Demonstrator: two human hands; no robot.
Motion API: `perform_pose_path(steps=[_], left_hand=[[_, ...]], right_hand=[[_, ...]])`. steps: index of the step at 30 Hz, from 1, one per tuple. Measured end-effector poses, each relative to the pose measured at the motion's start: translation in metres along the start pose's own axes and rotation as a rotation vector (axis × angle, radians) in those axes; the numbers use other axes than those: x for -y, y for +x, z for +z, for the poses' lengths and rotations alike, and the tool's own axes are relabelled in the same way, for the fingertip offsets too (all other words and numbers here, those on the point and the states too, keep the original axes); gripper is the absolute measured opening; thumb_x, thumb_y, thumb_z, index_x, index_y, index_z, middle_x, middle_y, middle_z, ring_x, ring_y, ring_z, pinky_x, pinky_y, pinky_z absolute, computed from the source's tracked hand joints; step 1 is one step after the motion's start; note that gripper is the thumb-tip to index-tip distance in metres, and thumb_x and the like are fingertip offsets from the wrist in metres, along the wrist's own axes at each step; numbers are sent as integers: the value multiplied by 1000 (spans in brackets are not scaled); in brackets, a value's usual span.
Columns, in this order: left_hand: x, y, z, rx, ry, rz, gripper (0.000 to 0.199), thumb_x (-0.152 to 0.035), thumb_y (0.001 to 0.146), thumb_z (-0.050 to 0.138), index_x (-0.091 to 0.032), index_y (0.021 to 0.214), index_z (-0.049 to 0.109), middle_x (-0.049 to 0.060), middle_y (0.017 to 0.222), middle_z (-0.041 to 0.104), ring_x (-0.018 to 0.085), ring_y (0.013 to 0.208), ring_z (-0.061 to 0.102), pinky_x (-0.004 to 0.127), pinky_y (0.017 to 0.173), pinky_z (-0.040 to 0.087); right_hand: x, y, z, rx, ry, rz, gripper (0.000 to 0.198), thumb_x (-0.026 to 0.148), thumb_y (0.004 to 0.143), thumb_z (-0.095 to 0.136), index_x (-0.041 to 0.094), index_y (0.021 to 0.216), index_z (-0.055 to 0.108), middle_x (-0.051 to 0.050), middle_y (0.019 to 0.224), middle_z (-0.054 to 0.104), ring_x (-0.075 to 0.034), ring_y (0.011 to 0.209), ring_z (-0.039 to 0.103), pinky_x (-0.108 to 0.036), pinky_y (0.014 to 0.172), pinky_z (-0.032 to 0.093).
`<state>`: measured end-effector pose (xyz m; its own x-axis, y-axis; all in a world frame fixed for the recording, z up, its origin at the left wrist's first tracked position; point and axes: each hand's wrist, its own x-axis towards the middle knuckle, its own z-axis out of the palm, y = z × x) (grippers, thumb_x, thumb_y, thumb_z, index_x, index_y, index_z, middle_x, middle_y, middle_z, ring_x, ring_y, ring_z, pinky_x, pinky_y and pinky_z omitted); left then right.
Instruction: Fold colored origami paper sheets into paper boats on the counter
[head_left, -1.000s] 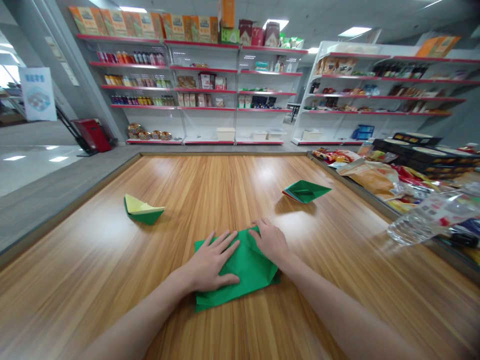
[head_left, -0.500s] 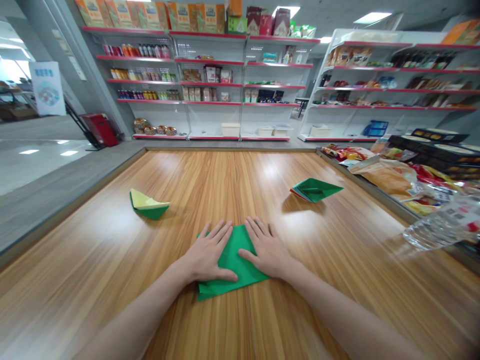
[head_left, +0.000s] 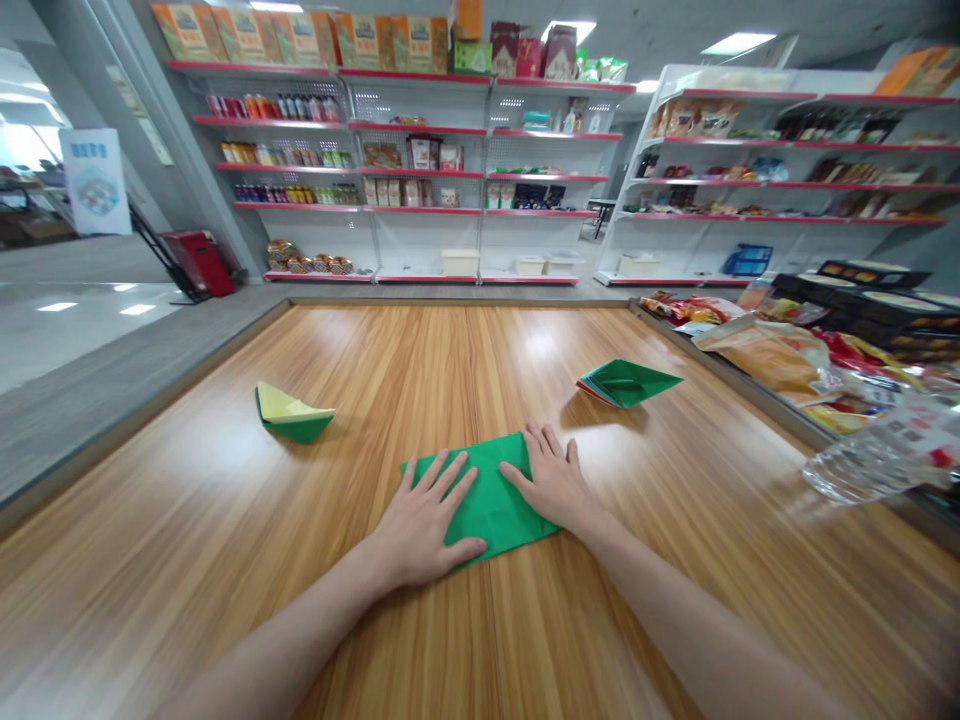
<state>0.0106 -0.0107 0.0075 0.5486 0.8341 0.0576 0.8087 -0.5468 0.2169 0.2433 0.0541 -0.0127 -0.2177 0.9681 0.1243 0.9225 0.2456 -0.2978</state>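
Observation:
A flat sheet of green paper (head_left: 491,500) lies on the wooden table (head_left: 405,370) in front of me. My left hand (head_left: 426,520) rests palm down on its left side, fingers spread. On the right edge of the sheet lies my right hand (head_left: 551,480), also flat with the thumb apart. Parts of the paper are hidden under both hands. Beyond my left hand sits a folded paper boat (head_left: 296,415), green outside and pale yellow inside. Farther off to the right is a stack of folded green paper (head_left: 630,383) with red and blue layers at its edge.
Along the table's right side are packaged snacks (head_left: 780,355), black boxes (head_left: 855,305) and a clear plastic bottle (head_left: 862,460) lying down. Shelves (head_left: 420,210) of goods stand behind the table. A red case (head_left: 199,262) is on the floor at the left.
The green paper has turned a little anticlockwise and shifted slightly right. My right hand has moved right and up with its edge, while my left hand has slid slightly right and down.

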Motion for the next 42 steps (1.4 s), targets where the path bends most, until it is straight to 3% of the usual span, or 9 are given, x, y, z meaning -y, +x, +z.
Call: perform_pose_path(steps=[4,9,17,20,25,30,34,38,42], left_hand=[[10,2,-4,14,-5,16,82,-72,81,36,-31,148,13,7,156,10,35,142,5,63,109,4],[16,3,-4,0,7,13,83,-71,81,37,-29,148,12,8,156,13,35,142,7,62,109,6],[20,6,-3,-5,15,11,92,-74,78,37,-21,149,11,10,155,13,34,142,7,60,110,5],[23,4,-2,-35,-28,29,93,-73,76,43,-19,148,19,13,153,21,35,141,15,59,111,8],[37,3,-2,-98,-427,149,56,-51,70,66,-21,116,64,12,124,62,32,119,52,46,103,37],[58,9,-12,-400,-827,-171,34,-35,83,51,-16,105,69,9,101,71,25,94,66,39,83,53],[58,9,-15,-588,-708,-251,41,-30,90,39,-13,123,57,14,128,57,25,119,53,43,99,43],[40,5,-6,-351,-145,-90,42,-23,90,39,-19,130,52,10,146,39,27,139,25,56,112,17],[34,4,5,-57,20,-70,51,-28,96,23,-16,146,25,11,154,19,26,142,16,58,110,18]], right_hand=[[0,1,-1,-64,252,-26,71,49,82,53,13,140,35,-17,142,42,-31,135,32,-56,111,15],[9,1,-11,45,972,-39,61,47,82,56,17,133,43,-13,111,67,-24,101,64,-42,88,49],[22,-6,-29,310,1324,-19,84,68,89,11,8,114,64,-17,99,71,-31,100,65,-44,81,51],[37,-17,-28,291,1190,-247,76,58,93,5,13,130,54,-14,127,59,-26,121,52,-45,98,42],[61,-34,-27,349,444,-640,57,49,94,33,23,145,30,-6,153,20,-24,142,14,-47,114,15],[66,-39,-29,351,114,-645,58,50,93,38,29,146,24,-3,154,18,-28,142,12,-53,114,13],[71,-42,-30,330,50,-614,55,50,94,35,30,145,28,-3,154,22,-30,142,13,-57,112,14],[76,-46,-29,322,38,-597,59,47,94,34,24,147,22,-5,154,22,-32,142,11,-58,112,12],[72,-46,-23,316,45,-600,55,39,96,30,23,148,21,-4,154,19,-30,142,9,-59,112,10]])
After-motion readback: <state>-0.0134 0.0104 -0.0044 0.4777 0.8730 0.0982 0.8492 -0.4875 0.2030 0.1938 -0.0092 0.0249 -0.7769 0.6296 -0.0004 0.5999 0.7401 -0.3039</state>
